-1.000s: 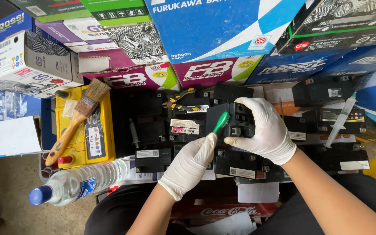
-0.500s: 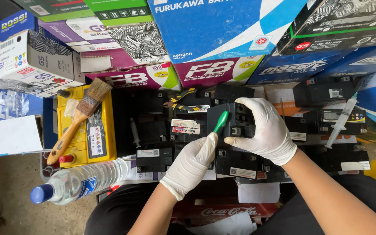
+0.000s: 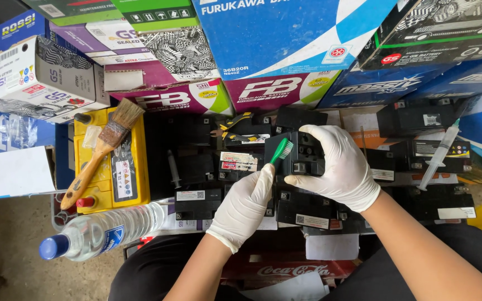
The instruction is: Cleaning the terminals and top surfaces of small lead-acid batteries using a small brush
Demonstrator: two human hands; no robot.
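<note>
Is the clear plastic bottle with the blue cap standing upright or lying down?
Lying down. The clear plastic bottle rests on its side, blue cap on and pointing left.

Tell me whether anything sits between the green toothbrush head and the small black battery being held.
Nothing visible does. The left hand holds the green toothbrush with its bristles at the small black battery, which the right hand grips.

One toothbrush (image 3: 281, 151), one paintbrush (image 3: 100, 150), one bottle (image 3: 99, 229), two syringes (image 3: 438, 156).
</note>
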